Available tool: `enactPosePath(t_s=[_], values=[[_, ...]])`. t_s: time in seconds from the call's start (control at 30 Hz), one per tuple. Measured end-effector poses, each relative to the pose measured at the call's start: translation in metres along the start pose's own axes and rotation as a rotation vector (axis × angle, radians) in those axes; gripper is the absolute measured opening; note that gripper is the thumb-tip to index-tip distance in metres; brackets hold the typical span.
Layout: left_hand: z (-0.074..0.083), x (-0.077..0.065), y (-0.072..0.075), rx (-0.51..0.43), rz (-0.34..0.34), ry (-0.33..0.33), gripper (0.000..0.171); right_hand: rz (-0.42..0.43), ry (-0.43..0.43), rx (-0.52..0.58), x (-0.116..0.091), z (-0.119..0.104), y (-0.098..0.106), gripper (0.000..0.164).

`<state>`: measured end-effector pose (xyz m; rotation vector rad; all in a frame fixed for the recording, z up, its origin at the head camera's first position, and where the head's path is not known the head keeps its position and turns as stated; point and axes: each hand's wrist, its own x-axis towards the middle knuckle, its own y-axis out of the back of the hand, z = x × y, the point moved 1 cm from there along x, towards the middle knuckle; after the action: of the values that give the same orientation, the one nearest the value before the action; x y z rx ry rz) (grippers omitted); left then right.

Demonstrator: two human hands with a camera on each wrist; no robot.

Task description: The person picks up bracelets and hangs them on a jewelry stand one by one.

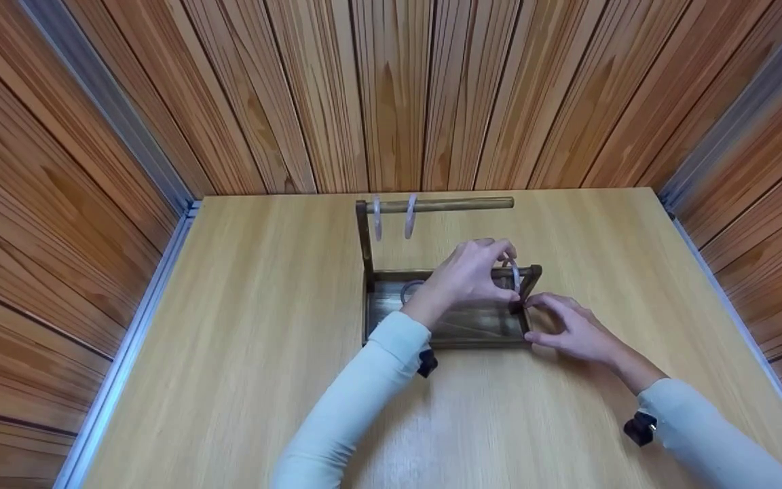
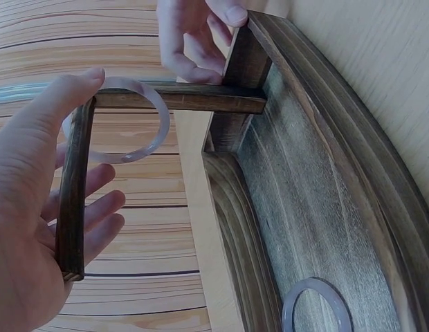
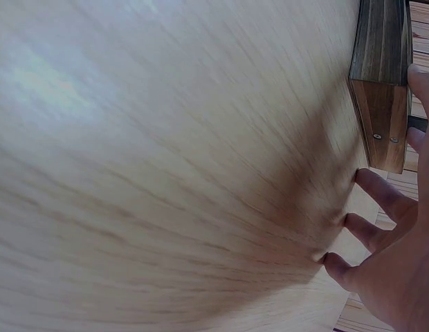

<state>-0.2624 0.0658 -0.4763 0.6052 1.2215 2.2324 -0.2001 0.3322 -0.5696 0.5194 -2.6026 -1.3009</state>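
A dark wooden jewellery stand [image 1: 445, 343] has a tray base and two bars at different heights. My left hand [image 1: 472, 272] pinches a pale bangle [image 2: 162, 114] near the right post of the lower bar, and the bangle appears to encircle that bar. My right hand [image 1: 578, 329] grips the tray's right end between thumb and index finger. Its other fingertips [image 3: 339, 266] rest on the table. Two pale lilac bangles, a left one [image 1: 377, 219] and a right one [image 1: 410, 217], hang from the upper bar [image 1: 466, 204]. Another bangle [image 2: 315, 285] lies in the tray, partly hidden by the left wrist in the head view.
The stand sits on a light wooden table [image 1: 262, 305]. Wood-plank walls [image 1: 391, 95] rise behind and at both sides, with metal rails [image 1: 123, 360] along the side edges. The upper bar has a free right end.
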Motion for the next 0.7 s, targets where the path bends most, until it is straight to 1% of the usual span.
enactPosePath(t_s=[0.07, 0.23, 0.33, 0.53, 0.7], values=[[0.000, 0.000, 0.000, 0.006, 0.002, -0.002, 0.065, -0.002, -0.003, 0.000, 0.000, 0.000, 0.000, 0.060], [0.002, -0.002, 0.003, -0.006, -0.004, 0.021, 0.071, -0.016, -0.013, 0.002, -0.001, 0.000, 0.000, 0.061], [0.001, -0.004, 0.006, -0.011, -0.004, 0.023, 0.074, -0.012, -0.009, -0.004, -0.001, 0.000, 0.000, 0.063], [-0.004, -0.008, 0.011, -0.023, 0.020, -0.018, 0.072, -0.002, 0.003, 0.004, 0.000, 0.000, 0.000, 0.061], [-0.008, -0.015, 0.015, -0.035, 0.059, -0.066, 0.067, -0.004, 0.002, 0.001, -0.001, 0.000, 0.001, 0.062]])
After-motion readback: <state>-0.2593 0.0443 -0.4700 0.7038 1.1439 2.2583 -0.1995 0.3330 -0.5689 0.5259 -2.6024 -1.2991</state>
